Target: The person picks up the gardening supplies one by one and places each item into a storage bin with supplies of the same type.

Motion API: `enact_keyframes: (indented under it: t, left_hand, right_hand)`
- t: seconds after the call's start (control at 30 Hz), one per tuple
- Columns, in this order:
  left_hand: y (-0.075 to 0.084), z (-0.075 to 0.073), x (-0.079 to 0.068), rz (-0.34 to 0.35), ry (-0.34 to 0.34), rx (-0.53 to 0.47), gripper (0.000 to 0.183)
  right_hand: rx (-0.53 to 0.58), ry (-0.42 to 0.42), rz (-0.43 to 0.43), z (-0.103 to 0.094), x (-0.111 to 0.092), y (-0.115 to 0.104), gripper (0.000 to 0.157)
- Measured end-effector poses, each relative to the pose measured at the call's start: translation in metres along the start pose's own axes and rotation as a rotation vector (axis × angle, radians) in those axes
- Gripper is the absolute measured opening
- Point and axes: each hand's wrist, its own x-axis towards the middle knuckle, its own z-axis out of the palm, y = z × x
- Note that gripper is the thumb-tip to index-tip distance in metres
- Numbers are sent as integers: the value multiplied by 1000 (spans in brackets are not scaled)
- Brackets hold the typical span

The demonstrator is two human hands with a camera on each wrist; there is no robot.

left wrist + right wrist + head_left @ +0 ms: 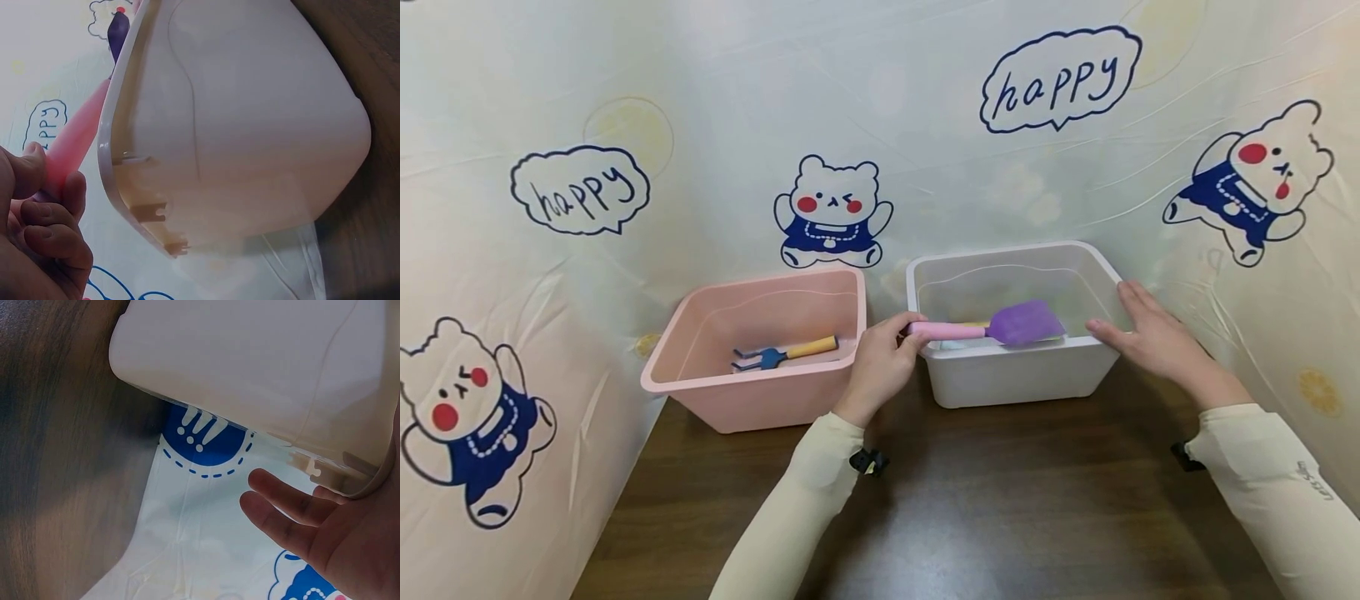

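My left hand [883, 358] pinches the pink handle of a toy shovel [1026, 323] between thumb and fingers. Its purple blade lies level above the front rim of the white bin [1022, 375]. In the left wrist view the shovel's handle [78, 137] slants up beside the bin's rim. My right hand [1165, 333] rests at the bin's right rim, thumb over the edge and fingers extended along the outside. In the right wrist view the fingers [281, 515] of that hand are loosely straight. Something yellow, partly hidden behind the shovel, lies inside the white bin.
A pink bin [775, 408] stands to the left, holding a toy rake [790, 354] with blue prongs and a yellow handle. Both bins sit on a dark wooden table [985, 500]. A printed curtain [715, 100] with bears hangs close behind and at both sides.
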Motion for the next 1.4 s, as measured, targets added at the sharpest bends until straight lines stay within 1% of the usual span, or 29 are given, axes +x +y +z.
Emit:
enact_keyframes:
  t: [0.13, 0.37, 0.67, 0.87, 1.2, 1.4]
  left_hand:
    - [1, -1, 6, -10, 0, 12, 23]
    - [5, -2, 14, -80, -20, -16, 23]
    - [8, 2, 23, -112, -37, -16, 28]
    - [7, 4, 29, -121, -45, -6, 26]
    - [7, 9, 36, -188, -67, -53, 24]
    - [7, 13, 40, -203, -78, -70, 21]
  right_hand:
    - [2, -7, 3, 0, 0, 1, 105]
    - [2, -1, 8, 0, 0, 1, 105]
    - [-8, 3, 2, 1, 1, 3, 105]
    - [-13, 6, -4, 1, 1, 4, 105]
    - [-13, 11, -3, 1, 2, 5, 105]
    - [-5, 14, 2, 2, 2, 4, 106]
